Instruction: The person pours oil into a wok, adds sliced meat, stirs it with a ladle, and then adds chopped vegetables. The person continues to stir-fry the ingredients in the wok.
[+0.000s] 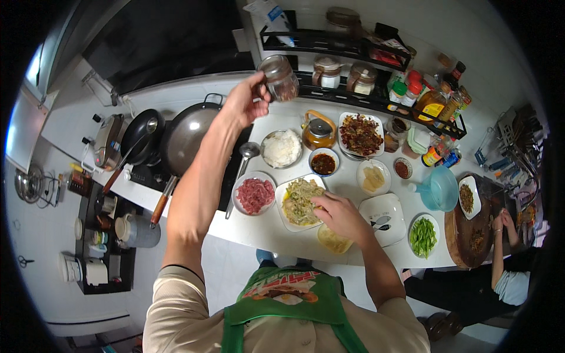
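Observation:
My left hand (249,97) is raised at the back wall. It grips a lidded glass jar (284,86) by its left side, and a little brownish content shows low in the jar. My right hand (342,216) is over the right side of a white square plate (287,223) of pale green shredded food (300,203). Its fingertips are at the food, and whether they pinch any is hidden. Below that hand sits a yellowish bowl (335,242). A plate of raw sliced meat (255,196) is to the left, and a fish-patterned plate (393,220) to the right.
A wok (190,137) and a frying pan (140,137) stand on the left. Rice (282,149), a glass teapot (318,134) and dried chillies (361,136) line the back. A black rack (335,95) holds jars. Another person's hands (503,219) are near the chopping board (459,242).

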`<state>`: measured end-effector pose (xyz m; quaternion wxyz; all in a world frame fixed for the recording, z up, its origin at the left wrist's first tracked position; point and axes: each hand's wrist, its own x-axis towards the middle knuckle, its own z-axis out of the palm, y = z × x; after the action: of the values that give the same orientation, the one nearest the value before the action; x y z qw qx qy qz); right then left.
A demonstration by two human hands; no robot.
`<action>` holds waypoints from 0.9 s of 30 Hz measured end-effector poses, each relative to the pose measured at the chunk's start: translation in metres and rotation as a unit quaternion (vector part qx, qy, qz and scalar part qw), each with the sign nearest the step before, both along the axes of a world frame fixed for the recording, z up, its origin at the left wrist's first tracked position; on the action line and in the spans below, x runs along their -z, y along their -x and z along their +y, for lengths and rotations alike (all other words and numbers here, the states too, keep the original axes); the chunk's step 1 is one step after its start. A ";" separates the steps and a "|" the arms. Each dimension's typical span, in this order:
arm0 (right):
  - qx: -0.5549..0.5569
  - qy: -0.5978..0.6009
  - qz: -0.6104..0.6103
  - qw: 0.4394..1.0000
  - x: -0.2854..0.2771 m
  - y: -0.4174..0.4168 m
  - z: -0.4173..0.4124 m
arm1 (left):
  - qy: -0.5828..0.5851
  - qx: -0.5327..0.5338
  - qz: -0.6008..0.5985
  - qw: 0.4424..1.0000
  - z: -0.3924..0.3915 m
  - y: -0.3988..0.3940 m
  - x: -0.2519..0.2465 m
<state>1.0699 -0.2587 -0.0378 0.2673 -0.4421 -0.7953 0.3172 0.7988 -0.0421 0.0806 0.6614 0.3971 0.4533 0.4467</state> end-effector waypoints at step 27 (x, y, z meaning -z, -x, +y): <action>-0.096 -0.226 -0.006 0.969 -0.007 0.237 -0.023 | -0.229 -0.072 0.356 0.903 -0.312 0.165 0.115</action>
<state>0.8326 -0.2819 -0.0311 0.3235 -0.2936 -0.8867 0.1509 0.6334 -0.3545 -0.0346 0.3131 0.6366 0.5711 0.4131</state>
